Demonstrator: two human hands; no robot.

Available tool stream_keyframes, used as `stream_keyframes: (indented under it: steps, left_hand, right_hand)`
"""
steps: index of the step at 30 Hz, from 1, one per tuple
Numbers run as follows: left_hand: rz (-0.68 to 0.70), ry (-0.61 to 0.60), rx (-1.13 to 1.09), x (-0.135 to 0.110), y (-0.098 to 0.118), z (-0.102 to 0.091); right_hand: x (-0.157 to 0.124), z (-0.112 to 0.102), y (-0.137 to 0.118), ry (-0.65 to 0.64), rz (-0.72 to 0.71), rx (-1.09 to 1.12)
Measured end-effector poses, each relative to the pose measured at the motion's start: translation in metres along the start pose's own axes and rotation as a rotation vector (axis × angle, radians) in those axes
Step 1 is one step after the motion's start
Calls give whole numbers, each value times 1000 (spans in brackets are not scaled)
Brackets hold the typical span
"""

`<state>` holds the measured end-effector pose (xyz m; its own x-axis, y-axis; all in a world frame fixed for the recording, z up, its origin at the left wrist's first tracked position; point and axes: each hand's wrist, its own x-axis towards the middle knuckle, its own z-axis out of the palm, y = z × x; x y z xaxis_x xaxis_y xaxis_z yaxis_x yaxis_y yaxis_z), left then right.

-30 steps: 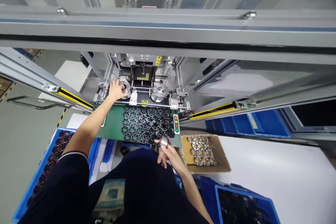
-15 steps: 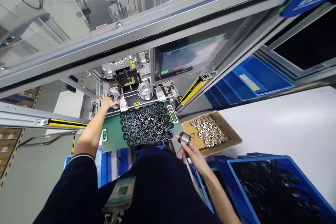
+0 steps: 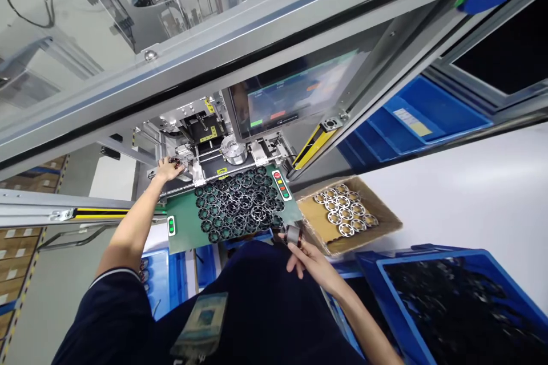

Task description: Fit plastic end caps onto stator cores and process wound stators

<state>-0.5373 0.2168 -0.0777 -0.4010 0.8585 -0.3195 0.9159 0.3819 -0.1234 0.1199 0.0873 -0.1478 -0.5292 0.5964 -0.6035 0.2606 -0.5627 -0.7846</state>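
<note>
My left hand [image 3: 166, 170] reaches far forward and is closed on a round wound part [image 3: 176, 163] at the left fixture of the machine. My right hand [image 3: 305, 256] stays near my body, fingers pinched around a small cylindrical wound part [image 3: 293, 235] at the near edge of the green work plate [image 3: 183, 218]. Several dark ring-shaped parts [image 3: 238, 203] lie in rows on that plate. A second round fixture [image 3: 233, 150] stands uncovered to the right of my left hand.
An open cardboard box [image 3: 312, 219] with several silver rings sits right of the plate. A blue bin [image 3: 428, 311] of dark parts is at lower right, more blue bins [image 3: 411, 120] behind. Yellow-striped light-curtain bars [image 3: 100, 213] flank the opening. A screen [image 3: 285, 100] hangs above.
The camera has swung to the right. My right hand with its part drew slightly down and left toward the plate's near edge. My left hand stays at the left fixture.
</note>
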Motion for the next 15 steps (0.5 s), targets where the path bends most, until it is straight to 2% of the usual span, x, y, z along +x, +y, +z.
stream_keyframes:
  steps: [4,8,12,15]
  left_hand:
    - [-19,-9,-30,4,-5,7]
    - [-2,-1,-67,2,1,10]
    - [19,74,-80,-12,0,-8]
    - [49,135,-112,-33,-22,-30]
  right_hand:
    - [11,0,-9,2,2,-31]
    - [26,3,-24,-38,-23,-69]
    - [34,2,-35,-68,-40,-85]
    - [36,-1,-37,-57,-44,-95]
